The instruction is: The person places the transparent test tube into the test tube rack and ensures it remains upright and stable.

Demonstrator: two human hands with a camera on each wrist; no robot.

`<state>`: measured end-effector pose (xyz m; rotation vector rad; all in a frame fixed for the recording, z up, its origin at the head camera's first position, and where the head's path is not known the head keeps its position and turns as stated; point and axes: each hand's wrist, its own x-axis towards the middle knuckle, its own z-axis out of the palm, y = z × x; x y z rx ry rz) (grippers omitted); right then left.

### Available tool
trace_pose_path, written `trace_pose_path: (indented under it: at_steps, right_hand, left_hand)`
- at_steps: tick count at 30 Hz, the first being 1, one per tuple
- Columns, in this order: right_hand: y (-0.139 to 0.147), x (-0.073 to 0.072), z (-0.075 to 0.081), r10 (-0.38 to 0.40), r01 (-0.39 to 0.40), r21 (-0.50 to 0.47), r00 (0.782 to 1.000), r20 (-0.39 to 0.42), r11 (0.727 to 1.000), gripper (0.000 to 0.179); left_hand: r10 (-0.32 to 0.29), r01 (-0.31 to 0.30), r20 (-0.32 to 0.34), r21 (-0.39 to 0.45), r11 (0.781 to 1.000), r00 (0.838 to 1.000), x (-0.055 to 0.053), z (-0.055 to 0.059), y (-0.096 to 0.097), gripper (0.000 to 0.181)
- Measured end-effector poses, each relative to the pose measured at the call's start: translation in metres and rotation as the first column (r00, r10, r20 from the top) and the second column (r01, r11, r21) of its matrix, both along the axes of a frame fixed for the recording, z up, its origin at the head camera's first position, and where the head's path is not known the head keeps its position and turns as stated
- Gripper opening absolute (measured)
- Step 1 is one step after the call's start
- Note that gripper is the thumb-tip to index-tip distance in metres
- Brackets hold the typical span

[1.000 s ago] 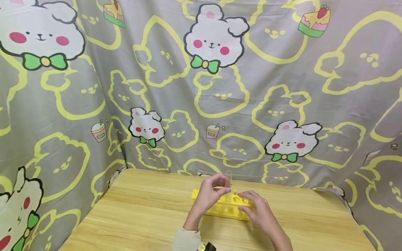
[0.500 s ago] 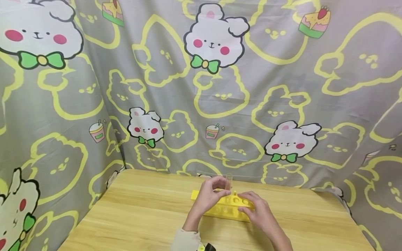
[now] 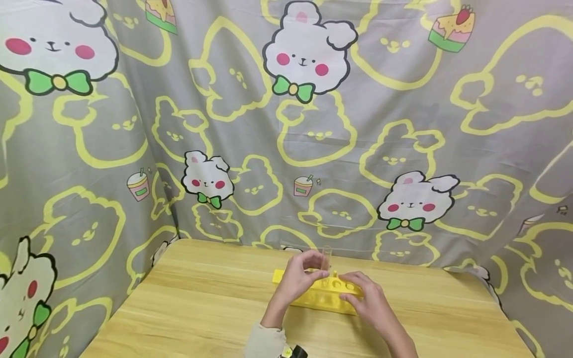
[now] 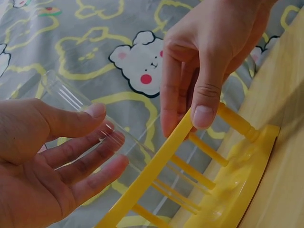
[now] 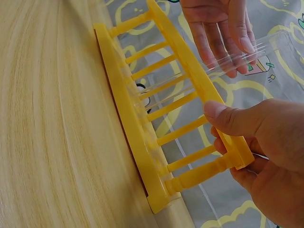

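Observation:
A clear test tube (image 3: 327,256) stands in a hole of the yellow test tube rack (image 3: 280,277), its upper part rising above the top bar. My left hand (image 3: 301,273) holds the tube lightly between thumb and fingers, just above the rack. In the left wrist view the tube's glass (image 4: 66,92) passes between that thumb and the fingertips. The tube's lower part shows between the rack's posts in the right wrist view. My right hand (image 3: 368,294) grips the right end of the rack's top bar, thumb in front and fingers behind.
The rack stands on a wood-grain table (image 3: 201,293). A grey cloth (image 3: 250,149) printed with rabbits hangs behind the table and along its sides. A cream sleeve (image 3: 267,340) and a small black device (image 3: 299,352) show at the left wrist.
The test tube has sunk slightly lower into the rack in my left hand. My right hand keeps its grip on the rack, which stays in place.

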<state>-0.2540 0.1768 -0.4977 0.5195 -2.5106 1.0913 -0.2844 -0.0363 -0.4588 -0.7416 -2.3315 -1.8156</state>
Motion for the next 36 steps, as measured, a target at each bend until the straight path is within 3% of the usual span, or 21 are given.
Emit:
trace_pose_path:
  at_steps: [9,28,36]
  right_hand:
    - [0.000,0.000,0.000,0.019,-0.019,0.003,1.000,-0.024,1.000,0.042]
    - [0.003,-0.008,-0.007,0.013,-0.012,0.008,0.999,-0.036,1.000,0.043]
    - [0.010,-0.008,-0.005,0.001,-0.002,-0.014,0.998,-0.064,1.000,0.042]
  left_hand:
    - [0.002,-0.001,-0.008,0.027,1.000,1.000,0.000,-0.002,-0.001,0.021]
    - [-0.023,0.022,0.062,0.023,0.999,0.998,-0.003,-0.013,0.002,0.032]
    - [0.012,-0.012,-0.017,0.021,1.000,1.000,-0.003,-0.017,-0.016,0.033]
